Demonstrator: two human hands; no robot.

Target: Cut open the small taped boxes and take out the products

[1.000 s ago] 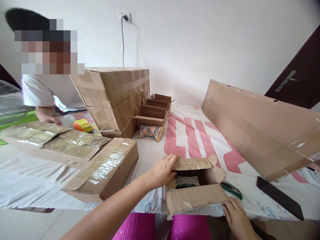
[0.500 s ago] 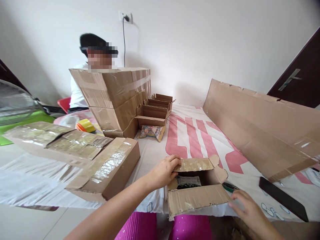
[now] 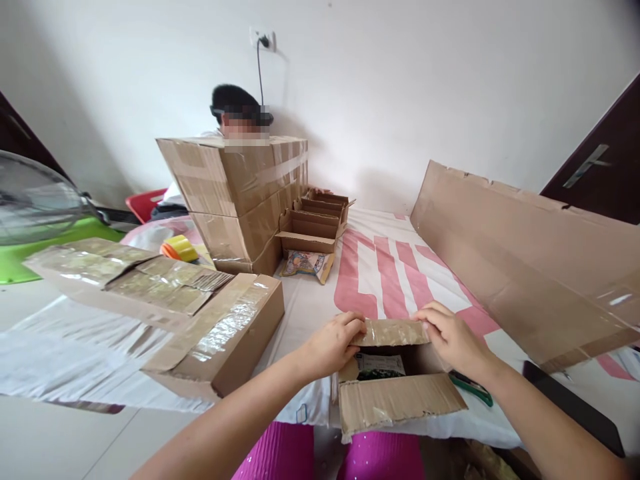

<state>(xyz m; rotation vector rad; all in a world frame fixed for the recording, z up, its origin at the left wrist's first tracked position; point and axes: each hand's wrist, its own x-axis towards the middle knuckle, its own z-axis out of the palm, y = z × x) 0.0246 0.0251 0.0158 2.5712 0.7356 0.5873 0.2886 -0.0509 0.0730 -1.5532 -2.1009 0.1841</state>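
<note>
A small open cardboard box (image 3: 400, 403) sits at the table's near edge, its front flap folded down toward me. Inside lies a dark packet with a white label (image 3: 383, 364). My left hand (image 3: 340, 339) is closed on the left end of the box's far flap (image 3: 393, 331). At that flap's right end, my right hand (image 3: 453, 339) pinches the edge between thumb and fingers, hiding the box's far right corner. A green-handled cutter (image 3: 473, 388) lies just right of the box, under my right forearm.
A black phone (image 3: 575, 407) lies to the right, before a tall cardboard sheet (image 3: 530, 260). Taped boxes (image 3: 220, 340) stand left; stacked cartons (image 3: 250, 200) rise behind, partly hiding a person. Small open boxes (image 3: 313, 227), a snack packet (image 3: 307, 265) and yellow tape (image 3: 181, 248) are nearby.
My right hand has moved from the box's near right corner up to its far flap and taken hold there. My left hand keeps its grip. The person behind the cartons has leaned right.
</note>
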